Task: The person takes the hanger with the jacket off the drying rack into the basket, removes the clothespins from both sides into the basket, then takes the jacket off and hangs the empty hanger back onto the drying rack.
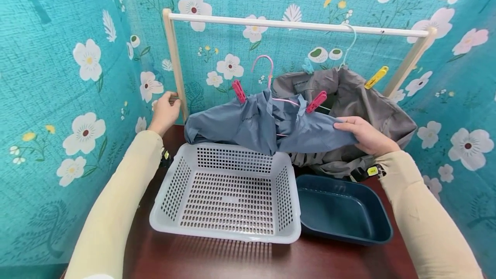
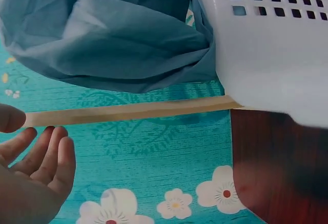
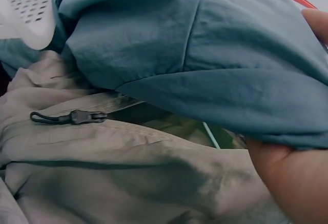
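Observation:
A blue jacket (image 1: 248,119) is on a pink hanger (image 1: 270,70), with a pink clothespin (image 1: 239,91) at one shoulder and another pink clothespin (image 1: 316,101) at the other. My right hand (image 1: 368,134) grips the end of its right-side sleeve and holds it out sideways; in the right wrist view the blue cloth (image 3: 246,96) hides most of the fingers. My left hand (image 1: 166,111) is at the rack's left wooden post (image 1: 176,63), fingers loosely bent, with no cloth in them. In the left wrist view, its thumb and fingertips are right at the post (image 2: 128,113).
A grey jacket (image 1: 360,98) hangs from the white rail (image 1: 294,25) at the right, with a yellow clothespin (image 1: 376,77) on it. In front stand a white perforated basket (image 1: 159,218) and a dark blue tub (image 1: 348,238). Floral cloth (image 1: 89,141) covers the walls.

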`<act>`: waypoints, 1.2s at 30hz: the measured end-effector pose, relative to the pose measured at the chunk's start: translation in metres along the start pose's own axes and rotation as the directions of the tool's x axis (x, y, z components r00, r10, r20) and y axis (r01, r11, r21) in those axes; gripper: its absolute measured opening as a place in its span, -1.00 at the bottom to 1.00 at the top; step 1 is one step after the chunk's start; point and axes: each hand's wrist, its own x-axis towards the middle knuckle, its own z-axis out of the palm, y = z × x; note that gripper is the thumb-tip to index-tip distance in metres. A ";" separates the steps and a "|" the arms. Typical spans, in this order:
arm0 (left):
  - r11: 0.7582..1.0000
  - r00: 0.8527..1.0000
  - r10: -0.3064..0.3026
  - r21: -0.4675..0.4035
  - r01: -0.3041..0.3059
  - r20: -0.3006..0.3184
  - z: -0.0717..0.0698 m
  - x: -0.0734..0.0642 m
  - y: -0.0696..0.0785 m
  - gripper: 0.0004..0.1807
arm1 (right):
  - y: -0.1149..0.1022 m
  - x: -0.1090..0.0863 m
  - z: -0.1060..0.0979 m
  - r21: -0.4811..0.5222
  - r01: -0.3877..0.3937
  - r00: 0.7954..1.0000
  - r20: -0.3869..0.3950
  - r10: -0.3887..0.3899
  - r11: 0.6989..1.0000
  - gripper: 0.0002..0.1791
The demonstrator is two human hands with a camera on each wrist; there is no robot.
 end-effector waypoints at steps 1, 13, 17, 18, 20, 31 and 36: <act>1.000 1.000 0.003 -0.008 -0.003 -0.010 -0.001 -0.002 0.001 -0.60 | 0.002 -0.001 0.000 -0.019 0.003 1.000 0.000 -0.003 1.000 -0.64; 0.986 0.960 0.130 -0.136 -0.098 0.248 0.011 -0.031 0.038 -0.61 | 0.011 -0.003 -0.001 -0.233 -0.011 1.000 -0.017 0.007 0.972 -0.69; 0.975 0.893 0.161 -0.208 -0.078 0.420 0.017 -0.039 0.049 -0.55 | 0.014 -0.003 -0.001 -0.265 -0.014 0.999 -0.032 0.006 0.964 -0.68; 0.975 0.877 0.159 -0.212 -0.067 0.453 0.017 -0.043 0.054 -0.55 | 0.014 -0.003 -0.001 -0.269 -0.010 1.000 -0.030 0.002 0.963 -0.68; 0.976 0.851 0.159 -0.212 -0.058 0.501 0.018 -0.046 0.057 -0.54 | 0.014 -0.003 -0.002 -0.268 -0.003 1.000 -0.026 -0.004 0.963 -0.67; 0.968 0.790 0.236 -0.207 -0.141 0.566 0.032 -0.053 0.051 -0.53 | 0.020 -0.001 -0.005 -0.179 0.044 0.997 0.069 -0.033 0.983 -0.63; 0.965 0.788 0.257 -0.188 -0.181 0.559 0.035 -0.056 0.052 -0.61 | 0.022 -0.001 -0.005 -0.156 0.063 0.995 0.088 -0.049 0.986 -0.62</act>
